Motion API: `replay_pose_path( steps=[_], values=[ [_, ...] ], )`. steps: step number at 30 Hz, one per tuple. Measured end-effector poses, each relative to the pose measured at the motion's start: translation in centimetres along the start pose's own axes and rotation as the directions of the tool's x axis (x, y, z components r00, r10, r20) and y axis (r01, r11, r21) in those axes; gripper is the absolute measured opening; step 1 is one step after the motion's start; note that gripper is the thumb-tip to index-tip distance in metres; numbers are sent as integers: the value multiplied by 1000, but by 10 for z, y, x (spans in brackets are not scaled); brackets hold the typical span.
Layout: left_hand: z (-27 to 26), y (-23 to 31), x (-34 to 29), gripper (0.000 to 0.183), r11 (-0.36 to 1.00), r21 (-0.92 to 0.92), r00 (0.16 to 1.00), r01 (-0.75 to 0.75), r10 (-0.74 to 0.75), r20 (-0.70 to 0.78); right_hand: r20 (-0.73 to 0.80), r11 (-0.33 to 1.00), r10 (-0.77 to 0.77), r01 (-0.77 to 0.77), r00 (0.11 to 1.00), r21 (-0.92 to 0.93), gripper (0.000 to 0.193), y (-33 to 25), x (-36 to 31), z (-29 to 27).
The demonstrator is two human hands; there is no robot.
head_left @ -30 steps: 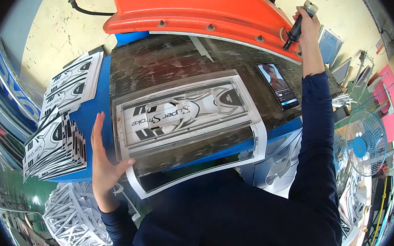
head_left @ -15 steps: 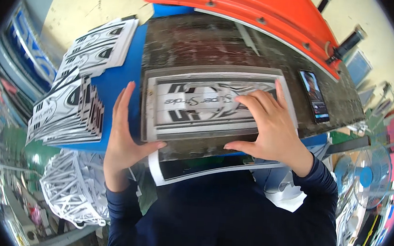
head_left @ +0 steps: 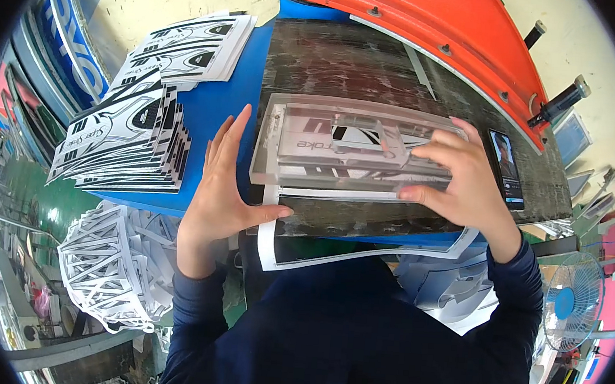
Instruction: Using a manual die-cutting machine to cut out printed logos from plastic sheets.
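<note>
A see-through, box-edged rectangular die (head_left: 264, 142) is over the dark worktop (head_left: 325, 56), with black-and-white printing showing through it. My right hand (head_left: 456, 178) grips its right end, thumb at the near edge and fingers over the top. Beside the die's left end, my left hand (head_left: 224, 193) is open, thumb and fingers spread, holding nothing. A white paper border (head_left: 267, 246) extends from beneath the die and over the table's front edge. What lies under the die is partly hidden.
Stacks of printed sheets (head_left: 117, 130) lie on the blue surface (head_left: 209, 112) at left. An orange machine arm (head_left: 421, 28) spans the far side. A phone (head_left: 506, 168) lies at right. White offcuts (head_left: 110, 263) hang at lower left; a fan (head_left: 566, 302) stands at right.
The die now appears raised and tilted, its near wall showing, with my right hand closed on its end. My left hand stays spread beside it. The whole view has shifted slightly.
</note>
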State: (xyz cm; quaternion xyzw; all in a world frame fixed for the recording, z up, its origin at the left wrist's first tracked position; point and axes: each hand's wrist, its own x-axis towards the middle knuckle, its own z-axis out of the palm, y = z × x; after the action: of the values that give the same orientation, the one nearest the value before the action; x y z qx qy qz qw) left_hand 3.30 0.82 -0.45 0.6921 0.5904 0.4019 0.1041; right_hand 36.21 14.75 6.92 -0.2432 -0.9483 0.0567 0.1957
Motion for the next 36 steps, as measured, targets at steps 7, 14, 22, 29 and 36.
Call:
replay_pose_path(
  steps=[7,14,22,29,36],
  values=[
    [-4,-2,0,132,1000,11,1000,-24,24,-4,-137,998,19,-11,990,57,58,6,-14,1],
    [-1,53,36,59,989,-135,998,-52,48,-33,-506,944,157,23,848,330,64,23,-45,10],
    [62,70,82,57,962,-106,914,-251,272,300,-601,722,444,133,664,679,79,41,-63,21],
    [64,74,92,81,973,-35,888,-227,222,402,-583,680,463,154,667,717,87,49,-70,26],
    [69,80,91,54,895,58,838,-443,390,381,-568,598,492,218,660,771,88,46,-72,25]
  ],
)
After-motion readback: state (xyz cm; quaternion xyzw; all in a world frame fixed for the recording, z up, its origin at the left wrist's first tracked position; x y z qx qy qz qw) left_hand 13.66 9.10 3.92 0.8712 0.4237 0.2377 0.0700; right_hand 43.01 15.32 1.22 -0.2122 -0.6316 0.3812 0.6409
